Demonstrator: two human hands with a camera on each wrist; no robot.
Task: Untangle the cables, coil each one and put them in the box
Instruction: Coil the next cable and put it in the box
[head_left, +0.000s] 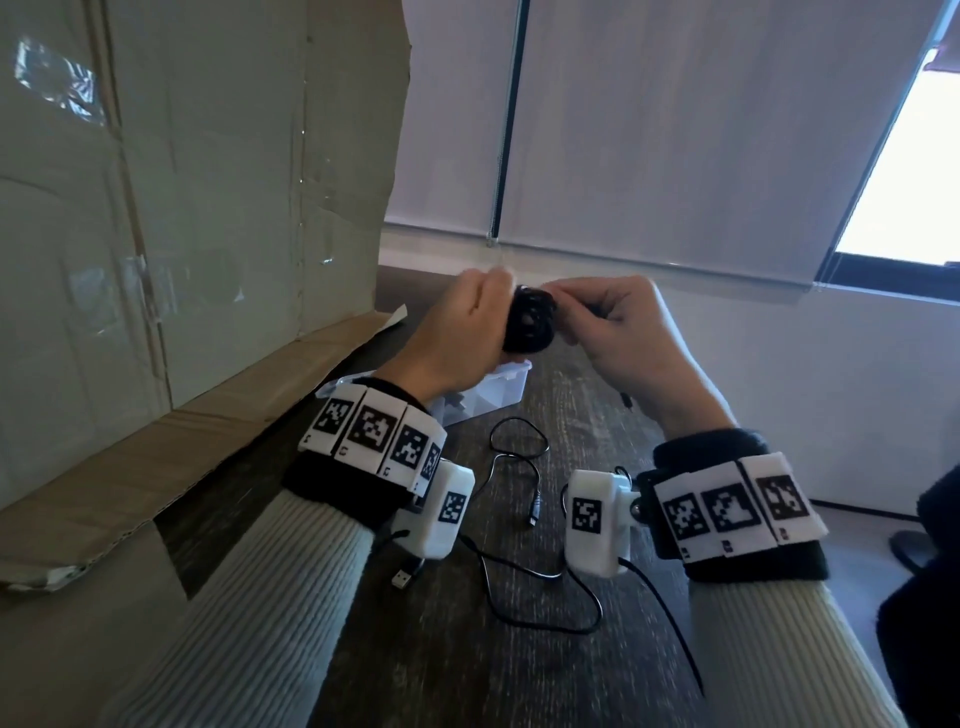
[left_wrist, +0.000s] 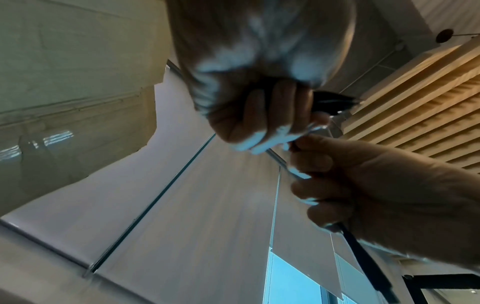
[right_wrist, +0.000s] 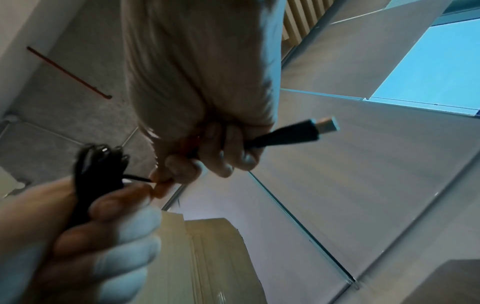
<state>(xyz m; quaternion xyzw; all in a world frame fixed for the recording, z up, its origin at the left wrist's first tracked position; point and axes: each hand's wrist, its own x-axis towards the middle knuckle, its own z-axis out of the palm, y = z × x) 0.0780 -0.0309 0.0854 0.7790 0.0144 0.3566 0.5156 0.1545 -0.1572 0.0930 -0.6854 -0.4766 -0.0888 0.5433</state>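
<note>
Pale roller blinds (head_left: 675, 130) are hanging behind a dark wood-grain desk (head_left: 447, 665), with a bright window strip at the far right. A large flattened cardboard sheet (head_left: 182, 182) is standing along the desk's left edge, its lower flap lying on the desktop. Near the desk's far edge, beside the cardboard, a clear plastic box (head_left: 498, 387) is sitting partly hidden under the left hand (head_left: 462, 332). That hand is raised above the box, its fingers curling round a black coiled cable (head_left: 530, 325), the bundle showing between thumb and fingers. The right hand (head_left: 623, 332) is meeting the coil from the right, its fingertips pinching the cable's loose end while the remaining fingers are clamping its USB plug (right_wrist: 311, 128), which is sticking out past them. A second black cable (head_left: 519, 545) is lying loose and uncoiled in the middle of the desk, between the wrists.
</note>
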